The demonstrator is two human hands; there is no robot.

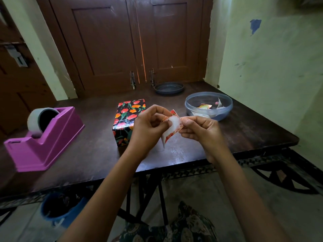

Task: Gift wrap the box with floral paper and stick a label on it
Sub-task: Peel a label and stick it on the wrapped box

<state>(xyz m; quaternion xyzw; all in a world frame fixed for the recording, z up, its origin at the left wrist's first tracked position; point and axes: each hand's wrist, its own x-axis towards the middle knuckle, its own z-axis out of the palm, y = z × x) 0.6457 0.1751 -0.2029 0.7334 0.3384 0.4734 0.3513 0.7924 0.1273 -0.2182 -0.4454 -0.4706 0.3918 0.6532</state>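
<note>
A box (126,117) wrapped in black paper with red and orange flowers lies on the dark wooden table (90,154), just left of my hands. Above the table's middle I hold a small label (172,127), white with a red floral border. My left hand (148,127) pinches its left edge between thumb and fingers. My right hand (199,128) pinches its right edge. The label bends between them, and its lower corner hangs down.
A purple tape dispenser (47,138) with a grey roll stands at the table's left. A clear plastic bowl (208,105) holding paper scraps sits at the right, a dark lid (168,88) behind it. A blue bucket (61,208) stands under the table.
</note>
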